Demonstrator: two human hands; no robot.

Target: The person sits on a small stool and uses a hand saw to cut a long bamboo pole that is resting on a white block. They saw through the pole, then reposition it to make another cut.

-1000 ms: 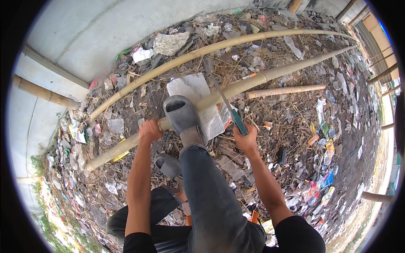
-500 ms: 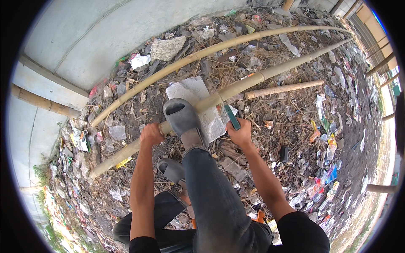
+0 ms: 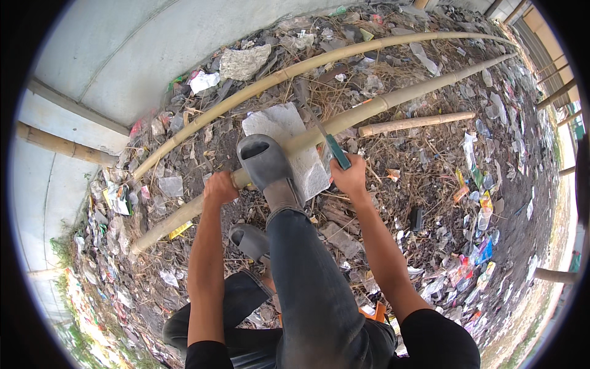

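Note:
A long bamboo pole slants from lower left to upper right across a pale stone slab. My left hand is closed round the pole, left of my foot. A grey slip-on shoe on that foot presses the pole against the slab. My right hand grips the green handle of a hand saw. The saw's thin blade lies across the pole just right of the slab's middle and points up and away. Whether its teeth have cut in is too small to tell.
A second, curved bamboo pole lies farther off, near a rough stone and the grey wall. A short bamboo piece rests to the right. Litter and dry straw cover the ground.
My right hand has pushed the saw slightly up and away, so more of the blade shows beyond the pole. My left hand and foot keep their hold on the pole.

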